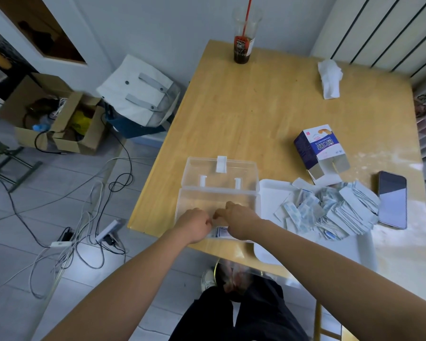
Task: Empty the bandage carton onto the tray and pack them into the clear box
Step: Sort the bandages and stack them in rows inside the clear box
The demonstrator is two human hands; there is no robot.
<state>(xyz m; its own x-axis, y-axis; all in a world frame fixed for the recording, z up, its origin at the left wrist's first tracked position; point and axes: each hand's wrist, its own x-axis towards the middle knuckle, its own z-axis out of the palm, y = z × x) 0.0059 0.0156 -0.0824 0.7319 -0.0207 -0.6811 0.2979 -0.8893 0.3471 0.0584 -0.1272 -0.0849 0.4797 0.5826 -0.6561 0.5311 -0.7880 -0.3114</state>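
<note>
Clear box (pixel 207 200) sits at near table (pixel 244 114) edge, lid open & tipped back. L hand (pixel 194 223) & R hand (pixel 241 217) meet over its near end, fingers curled, tips almost touching; can't tell if they pinch anything. White tray (pixel 268 193) just R of box, bandages (pixel 330 210) heaped on it. Beyond tray, carton (pixel 317 148) on its side, open end twd pile. Phone (pixel 392 200) R of tray. Far end: cup (pixel 242 45), tissue (pixel 330 80).
</note>
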